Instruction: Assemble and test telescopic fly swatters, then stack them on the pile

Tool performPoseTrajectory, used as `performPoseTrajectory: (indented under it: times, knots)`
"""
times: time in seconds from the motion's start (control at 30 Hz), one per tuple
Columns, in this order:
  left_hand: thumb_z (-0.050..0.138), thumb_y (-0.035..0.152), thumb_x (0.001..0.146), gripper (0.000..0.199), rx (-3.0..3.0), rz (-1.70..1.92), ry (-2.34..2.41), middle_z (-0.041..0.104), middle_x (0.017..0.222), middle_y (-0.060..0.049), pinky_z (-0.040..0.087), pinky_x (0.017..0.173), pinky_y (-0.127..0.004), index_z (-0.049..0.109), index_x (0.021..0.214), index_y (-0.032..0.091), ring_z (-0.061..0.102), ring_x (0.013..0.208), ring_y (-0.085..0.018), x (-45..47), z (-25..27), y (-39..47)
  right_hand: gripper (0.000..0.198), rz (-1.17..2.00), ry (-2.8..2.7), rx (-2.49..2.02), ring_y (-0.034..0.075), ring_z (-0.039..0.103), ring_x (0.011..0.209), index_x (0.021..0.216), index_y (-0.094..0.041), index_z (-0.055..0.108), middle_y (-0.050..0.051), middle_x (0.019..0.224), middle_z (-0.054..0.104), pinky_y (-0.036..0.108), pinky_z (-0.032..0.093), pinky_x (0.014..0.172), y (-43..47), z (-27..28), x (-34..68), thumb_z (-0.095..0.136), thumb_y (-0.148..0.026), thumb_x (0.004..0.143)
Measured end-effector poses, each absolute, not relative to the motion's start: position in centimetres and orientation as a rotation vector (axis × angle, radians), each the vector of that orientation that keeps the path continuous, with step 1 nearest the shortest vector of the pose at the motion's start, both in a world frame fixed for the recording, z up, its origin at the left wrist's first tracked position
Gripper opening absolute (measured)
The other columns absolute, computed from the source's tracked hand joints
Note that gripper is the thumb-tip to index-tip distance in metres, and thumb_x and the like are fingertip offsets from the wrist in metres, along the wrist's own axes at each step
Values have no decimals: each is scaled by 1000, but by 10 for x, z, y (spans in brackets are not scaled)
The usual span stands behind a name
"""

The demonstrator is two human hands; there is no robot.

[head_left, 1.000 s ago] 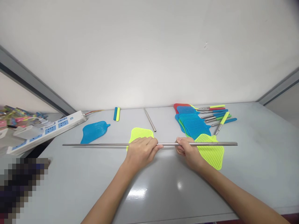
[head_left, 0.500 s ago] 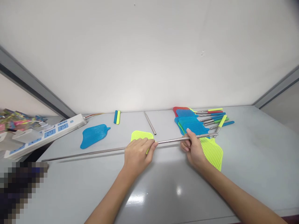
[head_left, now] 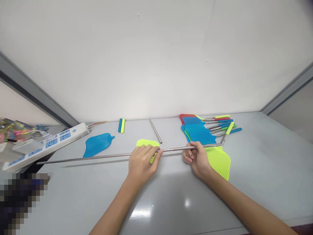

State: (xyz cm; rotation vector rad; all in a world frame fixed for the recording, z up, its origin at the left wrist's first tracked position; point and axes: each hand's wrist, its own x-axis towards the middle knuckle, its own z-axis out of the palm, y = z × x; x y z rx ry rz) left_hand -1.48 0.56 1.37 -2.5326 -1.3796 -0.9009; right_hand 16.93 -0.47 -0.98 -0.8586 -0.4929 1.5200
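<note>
A long, extended telescopic metal rod [head_left: 97, 158] lies crosswise in both hands, thin toward its left end. My left hand [head_left: 144, 160] is closed over its middle, palm down. Farther right, my right hand [head_left: 197, 156] grips the thicker part between thumb and fingers. Partly hidden behind my left hand lies a yellow fly swatter head [head_left: 146, 142]. Another yellow swatter [head_left: 220, 161], its handle pointing up and away, lies beside my right hand, partly covered by it. Beyond the rod rests a short collapsed metal rod [head_left: 156, 131].
At the back right is a pile of swatters [head_left: 200, 132] in blue, red, green and yellow. A blue swatter head [head_left: 98, 144] lies left of centre, near blue and yellow handle sleeves [head_left: 121, 125]. A white power strip [head_left: 70, 133] runs along the left edge, by colourful packets [head_left: 19, 129].
The long rod has shifted left, its thin end reaching farther out over the left side. My right hand has moved slightly left with it; the left hand keeps its hold.
</note>
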Motion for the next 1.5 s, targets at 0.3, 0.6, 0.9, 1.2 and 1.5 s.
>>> performPoseTrajectory:
  times: [0.3, 0.6, 0.9, 1.2, 1.5]
  knots:
    - [46, 25, 78, 15, -2554, -935, -1353, 60, 67, 0, 31, 59, -27, 60, 76, 21, 49, 61, -13, -15, 15, 5, 37, 1666, -535, -764, 8, 30, 31, 39, -16, 41, -4, 35, 27, 23, 20, 38, -6, -10, 171, 32, -32, 71]
    - [56, 17, 69, 17, -2536, -1273, -1146, 60, 83, -3, 34, 74, -32, 58, 86, 22, 51, 80, -16, -5, 16, -5, 36, 1599, -554, -730, 8, 30, 31, 38, -16, 41, -3, 35, 30, 24, 19, 38, -6, -10, 170, 31, -29, 70]
    - [46, 16, 73, 9, -3037, -1176, -698, 56, 66, -2, 37, 64, -28, 55, 70, 18, 48, 63, -12, 18, 2, -30, 36, 1531, -568, -720, 7, 28, 31, 36, -16, 39, -2, 35, 31, 23, 18, 37, -6, -9, 167, 32, -27, 70]
    - [34, 35, 83, 31, -3564, -1061, -1614, 47, 55, 2, 34, 52, -21, 50, 64, 16, 42, 54, -9, 28, -8, -23, 37, 1560, -584, -708, 8, 29, 32, 35, -16, 41, -2, 35, 30, 24, 19, 39, -10, -4, 167, 32, -29, 69]
    - [31, 42, 82, 36, -3483, -1620, -1930, 44, 54, 1, 34, 57, -24, 50, 65, 16, 42, 55, -11, 21, -4, -20, 38, 1561, -669, -718, 9, 30, 33, 36, -16, 43, -1, 35, 34, 25, 21, 40, -16, -11, 161, 34, -30, 71]
